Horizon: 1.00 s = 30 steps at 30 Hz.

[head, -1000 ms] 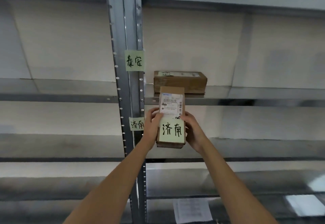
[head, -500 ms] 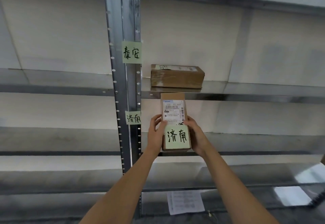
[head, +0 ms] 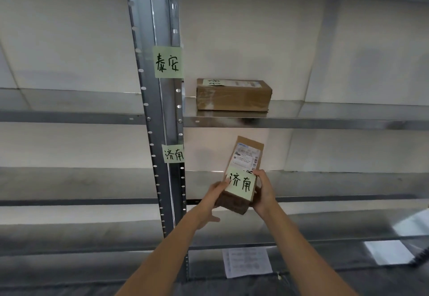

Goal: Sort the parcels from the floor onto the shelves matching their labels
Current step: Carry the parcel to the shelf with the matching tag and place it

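We hold a brown parcel (head: 243, 175) at lower centre of the frame, before the shelf.

Our left hand (head: 212, 199) and right hand (head: 263, 191) clasp its near end, fingers closed on both sides; it tilts right, its green note (head: 240, 183) matching the post's lower tag (head: 173, 154). Another parcel (head: 233, 96) lies on the shelf (head: 325, 121) above.

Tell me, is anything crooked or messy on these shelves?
Only the small brown cardboard parcel with the green 济南 note looks crooked: both hands hold it tilted in front of the metal shelf marked 济南, not set down. The brown box above sits flat.
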{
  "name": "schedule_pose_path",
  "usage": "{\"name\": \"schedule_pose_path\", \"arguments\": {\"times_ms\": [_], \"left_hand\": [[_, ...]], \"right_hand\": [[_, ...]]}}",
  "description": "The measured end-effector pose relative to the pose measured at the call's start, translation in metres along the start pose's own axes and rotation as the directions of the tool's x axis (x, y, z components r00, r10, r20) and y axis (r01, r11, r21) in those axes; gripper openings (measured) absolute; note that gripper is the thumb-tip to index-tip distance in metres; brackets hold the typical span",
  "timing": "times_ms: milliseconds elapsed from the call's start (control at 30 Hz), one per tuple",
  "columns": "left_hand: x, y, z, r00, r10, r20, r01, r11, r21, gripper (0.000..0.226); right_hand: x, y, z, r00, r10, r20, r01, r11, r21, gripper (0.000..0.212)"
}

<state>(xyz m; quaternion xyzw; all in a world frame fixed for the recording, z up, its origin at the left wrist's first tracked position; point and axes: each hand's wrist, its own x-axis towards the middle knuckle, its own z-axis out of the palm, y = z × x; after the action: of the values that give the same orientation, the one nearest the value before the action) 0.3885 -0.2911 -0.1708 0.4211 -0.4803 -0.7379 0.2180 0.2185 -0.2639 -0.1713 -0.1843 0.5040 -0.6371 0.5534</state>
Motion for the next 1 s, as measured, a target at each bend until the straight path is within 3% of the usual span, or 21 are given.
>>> {"name": "schedule_pose_path", "arguments": {"times_ms": [200,333,467,667,900,1000], "left_hand": [[0.026,-0.003,0.007,0.996,0.046,-0.076,-0.055,0.991,-0.119,0.058],[0.039,0.006,0.0,0.994,0.035,-0.104,-0.049,0.99,-0.132,0.035],[0.057,0.009,-0.014,0.99,-0.015,-0.137,-0.01,0.984,-0.18,0.043],[0.086,0.023,-0.02,0.993,-0.047,-0.11,0.018,0.968,-0.251,0.033],[0.142,0.03,-0.059,0.971,0.004,-0.241,-0.063,0.969,-0.238,0.042],[0.162,0.033,-0.071,0.962,0.009,-0.273,-0.065,0.978,-0.197,0.051]], "right_hand": [[0.013,0.01,-0.022,0.997,0.072,-0.034,-0.072,0.997,0.001,0.07],[0.028,-0.007,-0.051,0.993,0.112,-0.022,-0.112,0.994,0.0,0.07],[0.051,-0.032,-0.072,0.984,0.061,-0.169,-0.071,0.996,-0.052,0.082],[0.077,-0.034,-0.081,0.993,0.002,-0.115,-0.028,0.974,-0.227,0.058],[0.117,-0.017,-0.068,0.986,-0.014,-0.166,-0.051,0.925,-0.378,0.087],[0.139,-0.009,-0.061,0.978,-0.015,-0.208,-0.065,0.926,-0.372,0.069]]}}
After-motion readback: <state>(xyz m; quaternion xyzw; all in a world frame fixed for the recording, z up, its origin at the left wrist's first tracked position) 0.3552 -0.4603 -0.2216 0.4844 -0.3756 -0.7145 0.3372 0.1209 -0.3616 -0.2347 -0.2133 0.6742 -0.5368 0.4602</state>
